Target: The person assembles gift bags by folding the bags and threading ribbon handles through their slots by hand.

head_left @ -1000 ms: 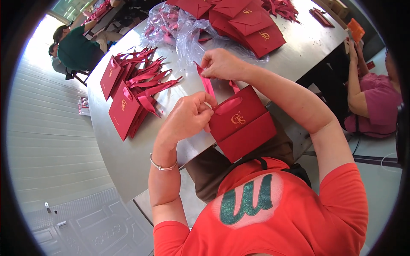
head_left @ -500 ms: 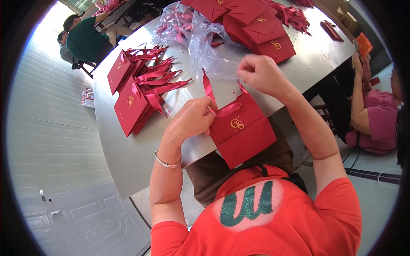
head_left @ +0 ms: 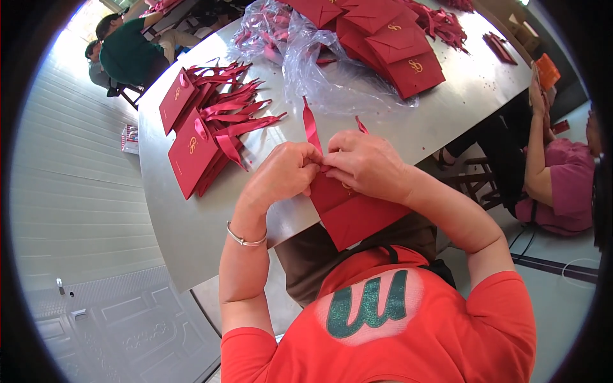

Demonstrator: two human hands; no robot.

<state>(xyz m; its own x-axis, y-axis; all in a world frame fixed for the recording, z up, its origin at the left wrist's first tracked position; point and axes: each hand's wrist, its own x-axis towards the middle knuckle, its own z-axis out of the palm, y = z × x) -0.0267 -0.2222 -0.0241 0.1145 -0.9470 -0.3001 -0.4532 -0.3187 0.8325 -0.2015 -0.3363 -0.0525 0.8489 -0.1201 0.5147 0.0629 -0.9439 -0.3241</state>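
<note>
And here comes the right hand (head_left: 370, 166)! Half a second ago it was up and away to the right, over the desk (head_left: 191, 236); now it has dropped in to meet the left hand (head_left: 284, 169), fingertips almost touching at the top edge of the red paper bag (head_left: 361, 220). The bag itself sits at the near edge of the desk, tilted over the lap (head_left: 300, 258), its top edge toward the desk.

Left grip: thumb and finger pinching the bag's top left corner, no real shift there. Right grip: drawn together, pinching a bit of ribbon (head_left: 310, 124) at that edge, though the fingers hide the exact hold. The front loop, in plain sight a moment ago, has gone behind the right hand, while one ribbon end stands up beyond the left fingers.

So what does it mean? The work looks to have passed from pulling to close handling of the ribbon, both hands on one spot. Off to the left, the ribboned bags (head_left: 191, 153) lie untouched on the desk.
</note>
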